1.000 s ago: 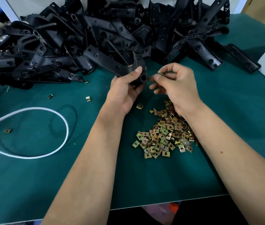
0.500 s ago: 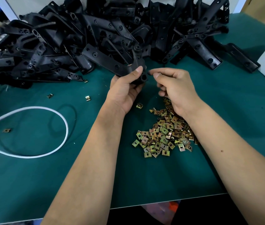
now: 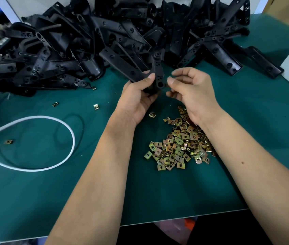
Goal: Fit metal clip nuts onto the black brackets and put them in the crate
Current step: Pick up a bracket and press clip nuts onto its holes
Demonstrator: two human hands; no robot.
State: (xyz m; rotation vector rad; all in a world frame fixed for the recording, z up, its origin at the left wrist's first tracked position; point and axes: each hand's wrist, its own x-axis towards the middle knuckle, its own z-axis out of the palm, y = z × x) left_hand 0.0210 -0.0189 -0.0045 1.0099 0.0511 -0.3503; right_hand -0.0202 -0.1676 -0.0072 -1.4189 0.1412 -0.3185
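Left hand (image 3: 136, 96) fingers clamp the black plastic bracket (image 3: 155, 75). Right hand (image 3: 191, 89) fingers pinched together; clip nut unconfirmed. Align squarely with bracket edge, then push.

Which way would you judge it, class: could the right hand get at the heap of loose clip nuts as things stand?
Probably yes. The heap of clip nuts lies open on the green mat directly under the right hand and wrist, with nothing covering it. The left hand holds the black bracket farther back, clear of the heap.
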